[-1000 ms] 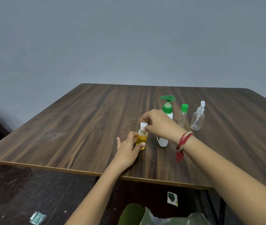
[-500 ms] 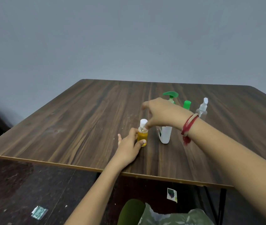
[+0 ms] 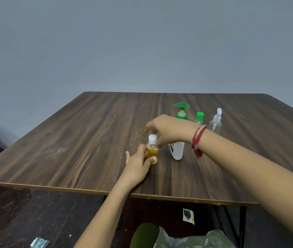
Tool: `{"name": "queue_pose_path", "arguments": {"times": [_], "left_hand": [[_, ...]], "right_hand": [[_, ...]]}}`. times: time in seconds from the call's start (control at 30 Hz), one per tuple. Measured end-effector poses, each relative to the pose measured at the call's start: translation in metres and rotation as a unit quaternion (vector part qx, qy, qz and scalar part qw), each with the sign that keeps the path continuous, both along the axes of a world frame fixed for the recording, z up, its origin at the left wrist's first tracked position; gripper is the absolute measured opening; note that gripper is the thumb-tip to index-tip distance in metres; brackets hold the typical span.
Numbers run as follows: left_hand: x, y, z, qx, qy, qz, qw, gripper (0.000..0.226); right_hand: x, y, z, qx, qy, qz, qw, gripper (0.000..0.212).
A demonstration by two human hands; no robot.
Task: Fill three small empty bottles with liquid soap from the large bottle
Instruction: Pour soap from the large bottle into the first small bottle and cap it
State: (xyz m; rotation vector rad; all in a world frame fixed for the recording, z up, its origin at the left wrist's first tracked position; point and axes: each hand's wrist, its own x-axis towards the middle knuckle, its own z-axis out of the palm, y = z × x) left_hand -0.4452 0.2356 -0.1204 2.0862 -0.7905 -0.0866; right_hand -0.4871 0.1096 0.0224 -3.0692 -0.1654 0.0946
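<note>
A small clear bottle holding yellow liquid soap, with a white cap, stands upright near the middle of the wooden table. My left hand wraps its lower body from the near side. My right hand hovers over it, fingers curled at the neck just right of the cap. Behind my right hand stands the large white pump bottle with a green pump head. Further right are a small clear bottle with a green cap and a clear bottle with a white spray top.
The table's front edge runs close below my left wrist. A grey wall rises behind the table. Under the edge are a dark floor with paper scraps and green patterned cloth.
My right hand lifted off the white cap, drifted slightly up and right, then came back to the bottle's neck. My left hand kept hold of the yellow bottle. The camera view shifted a little.
</note>
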Motion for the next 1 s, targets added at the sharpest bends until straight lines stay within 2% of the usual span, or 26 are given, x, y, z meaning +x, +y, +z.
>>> {"name": "queue_pose_path", "arguments": {"times": [0.07, 0.13, 0.17, 0.23, 0.3, 0.37, 0.47, 0.6, 0.67, 0.7, 0.73, 0.8, 0.87, 1.0], "left_hand": [[0.0, 0.0, 0.0, 0.005, 0.001, -0.005, 1.0, 0.015], [-0.001, -0.001, 0.0, 0.01, 0.0, -0.003, 1.0, 0.013], [-0.001, -0.001, 0.0, 0.01, -0.001, 0.001, 1.0, 0.016], [-0.001, -0.002, 0.001, 0.012, 0.0, 0.008, 1.0, 0.024], [-0.001, -0.002, 0.0, 0.011, -0.001, 0.01, 1.0, 0.03], [-0.001, -0.002, 0.0, 0.006, -0.001, 0.006, 1.0, 0.029], [0.0, -0.002, 0.0, 0.007, -0.002, 0.009, 1.0, 0.019], [-0.001, -0.002, 0.0, 0.019, -0.003, 0.013, 1.0, 0.019], [-0.002, -0.002, 0.001, 0.014, -0.003, 0.015, 1.0, 0.024], [-0.003, -0.002, 0.002, 0.014, -0.003, 0.015, 1.0, 0.026], [-0.003, -0.001, 0.002, 0.015, -0.002, 0.015, 1.0, 0.027], [-0.003, -0.001, 0.003, 0.014, -0.001, 0.011, 1.0, 0.021], [-0.002, -0.001, 0.003, 0.016, 0.0, 0.006, 1.0, 0.014], [-0.001, -0.003, 0.002, 0.036, -0.005, 0.004, 0.999, 0.013]], "right_hand": [[0.002, -0.002, 0.0, 0.011, 0.023, 0.018, 1.0, 0.035], [0.007, -0.001, -0.005, -0.015, -0.012, 0.018, 1.0, 0.017], [0.009, 0.0, -0.007, -0.026, -0.031, 0.008, 0.999, 0.018], [0.008, 0.001, -0.012, -0.032, -0.059, -0.029, 0.997, 0.05], [0.005, 0.0, -0.014, -0.017, -0.089, -0.045, 0.995, 0.058], [0.0, -0.001, -0.008, 0.005, -0.063, -0.026, 0.998, 0.04], [-0.002, -0.003, -0.001, 0.018, 0.02, 0.017, 0.999, 0.042], [0.005, 0.003, -0.006, -0.034, -0.046, 0.003, 0.998, 0.013], [0.006, 0.003, -0.007, -0.033, -0.063, -0.028, 0.997, 0.045], [0.006, 0.002, -0.007, -0.029, -0.073, -0.039, 0.996, 0.052], [0.003, 0.002, -0.006, -0.022, -0.086, -0.031, 0.996, 0.049], [-0.001, 0.001, -0.003, -0.012, -0.05, -0.002, 0.999, 0.024], [-0.003, 0.001, -0.002, -0.025, 0.01, 0.029, 0.999, 0.04], [0.005, 0.0, -0.008, -0.061, -0.009, 0.057, 0.996, 0.028]]}}
